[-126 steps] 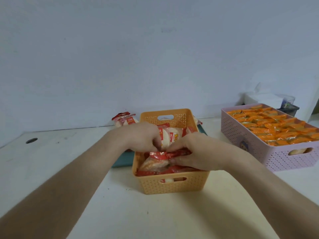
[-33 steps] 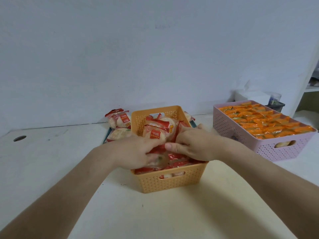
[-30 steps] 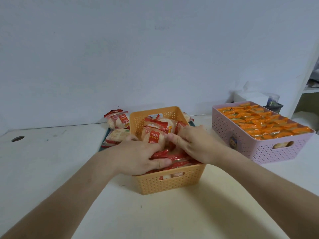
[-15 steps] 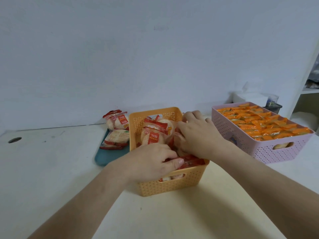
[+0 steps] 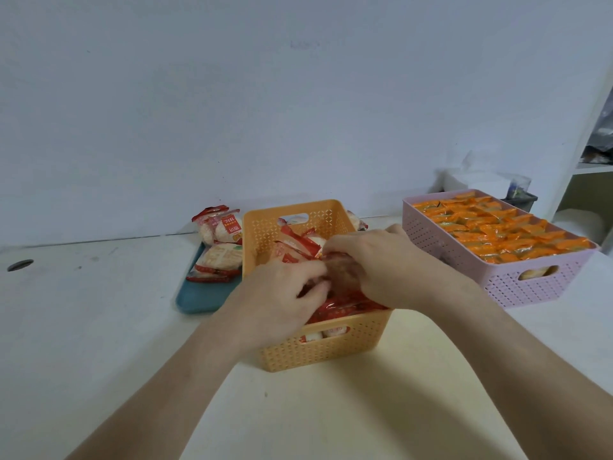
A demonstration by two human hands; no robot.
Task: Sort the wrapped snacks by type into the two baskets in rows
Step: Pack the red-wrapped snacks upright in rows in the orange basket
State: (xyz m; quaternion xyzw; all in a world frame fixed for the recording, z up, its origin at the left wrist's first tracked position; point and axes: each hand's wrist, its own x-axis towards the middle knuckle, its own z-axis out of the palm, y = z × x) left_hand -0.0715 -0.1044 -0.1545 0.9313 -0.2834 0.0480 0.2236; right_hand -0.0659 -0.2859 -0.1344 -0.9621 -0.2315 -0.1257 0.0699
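An orange basket [image 5: 318, 350] stands in the middle of the table, holding several red-and-white wrapped rice crackers [image 5: 298, 247]. Both hands are inside it. My left hand [image 5: 282, 300] curls its fingers over the packs near the front. My right hand [image 5: 374, 263] grips a blurred red-wrapped cracker pack [image 5: 341, 270] over the basket's middle. A pink basket [image 5: 530, 287] on the right holds rows of orange wrapped snacks [image 5: 504, 227].
A teal tray [image 5: 202, 298] lies left of the orange basket with a few red-and-white cracker packs [image 5: 219, 247] on it. One more pack [image 5: 356, 222] peeks out behind the basket. A white tissue box [image 5: 474, 182] and a dark bin [image 5: 520, 197] stand behind the pink basket. A cable hole [image 5: 20, 264] is far left.
My right hand has come back from the basket's far right corner toward the middle and now grips a pack. My left hand has stayed at the front packs.
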